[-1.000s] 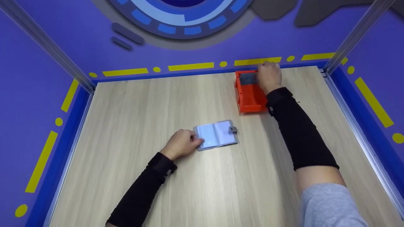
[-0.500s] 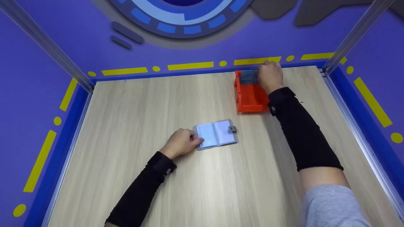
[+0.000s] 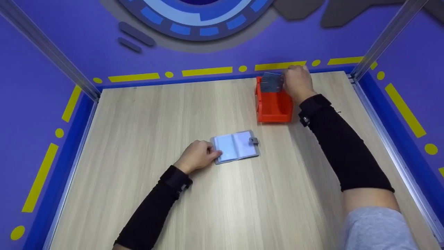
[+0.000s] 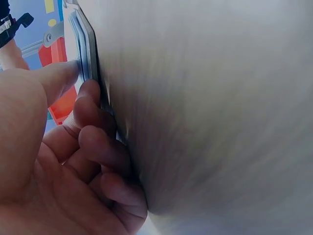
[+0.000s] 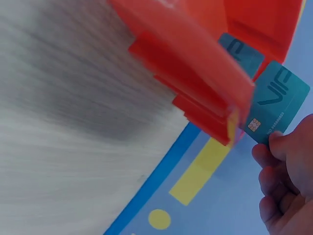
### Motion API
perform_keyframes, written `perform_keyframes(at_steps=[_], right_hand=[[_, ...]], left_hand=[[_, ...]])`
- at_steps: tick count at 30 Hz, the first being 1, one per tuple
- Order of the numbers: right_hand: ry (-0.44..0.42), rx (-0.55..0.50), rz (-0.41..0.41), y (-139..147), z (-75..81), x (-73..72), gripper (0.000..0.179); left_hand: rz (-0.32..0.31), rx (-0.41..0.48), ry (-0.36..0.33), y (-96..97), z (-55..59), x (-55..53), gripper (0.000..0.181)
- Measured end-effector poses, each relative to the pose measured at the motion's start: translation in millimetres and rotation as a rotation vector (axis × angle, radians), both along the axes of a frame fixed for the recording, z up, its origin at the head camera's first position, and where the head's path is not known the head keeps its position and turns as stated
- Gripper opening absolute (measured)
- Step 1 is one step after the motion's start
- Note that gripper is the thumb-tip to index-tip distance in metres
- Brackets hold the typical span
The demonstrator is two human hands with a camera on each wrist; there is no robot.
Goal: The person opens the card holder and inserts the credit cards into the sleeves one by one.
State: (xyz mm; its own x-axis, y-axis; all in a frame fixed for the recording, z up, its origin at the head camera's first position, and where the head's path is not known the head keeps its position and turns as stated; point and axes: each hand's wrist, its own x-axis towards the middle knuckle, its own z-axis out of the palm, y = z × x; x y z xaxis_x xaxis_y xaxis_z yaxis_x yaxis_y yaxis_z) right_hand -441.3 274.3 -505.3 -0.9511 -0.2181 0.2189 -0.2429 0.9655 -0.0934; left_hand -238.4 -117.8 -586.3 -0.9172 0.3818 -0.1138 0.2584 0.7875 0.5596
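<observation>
Raised since a second ago, a flat dark-teal plastic card (image 3: pixel 271 82) now stands tilted above the back rim of a red plastic bin (image 3: pixel 274 118), and the black right sleeve (image 3: pixel 347 149) has swung clear of the bin's near corner. The right hand (image 3: pixel 297 82) is at the bin's 2 o'clock, its forearm trailing toward 5 o'clock; thumb and fingers pinch the card by one corner, the card pointing to the hand's 9 o'clock. The left hand (image 3: pixel 197 155), forearm running off toward 7 o'clock, is clamped on an open grey booklet with pale glossy pages (image 3: pixel 236 147) at its 9 o'clock edge, thumb on top and fingers curled against the side. Dark stylised letters, a small gold chip and a printed number mark the card; a second teal card (image 5: pixel 239 54) shows partly behind it, against the bin's red interior. The booklet lies flat on the pale wood-grain surface (image 3: pixel 163 118), bin at its 1 o'clock, grey clasp tab (image 3: pixel 254 140) at 2 o'clock
</observation>
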Motion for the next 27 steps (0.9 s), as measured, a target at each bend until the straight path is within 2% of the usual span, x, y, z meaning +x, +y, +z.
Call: perform_keyframes(at_steps=[5, 7, 10, 15, 19, 23, 27], right_hand=[[0.019, -0.018, 0.035, -5, 6.9, 11.5, 0.019], [0.026, -0.052, 0.050, -8, 9.6, 17.0, 0.021], [-0.013, -0.146, 0.049, -16, 15.2, 28.1, 0.027], [-0.095, -0.304, 0.046, -36, 22.7, 56.2, 0.031], [-0.123, -0.371, 0.099, -50, 22.0, 80.6, 0.030], [-0.198, -0.415, 0.157, -59, 16.1, 99.7, 0.027], [-0.355, -0.463, 0.189, -66, 7.8, 115.6, 0.025]], left_hand=[[0.008, 0.009, -0.008, -0.7, 1.4, 0.2, 0.046], [0.017, 0.010, -0.010, -1.3, 2.1, 0.0, 0.046], [0.029, 0.014, -0.009, -1.7, 3.3, -0.2, 0.045], [0.043, 0.020, -0.008, -1.7, 5.9, 0.0, 0.045], [0.056, 0.019, -0.012, -1.2, 7.6, -0.2, 0.046], [0.069, 0.013, -0.019, -0.4, 7.1, 0.0, 0.047], [0.079, 0.011, -0.018, 0.9, 6.1, 0.6, 0.048]])
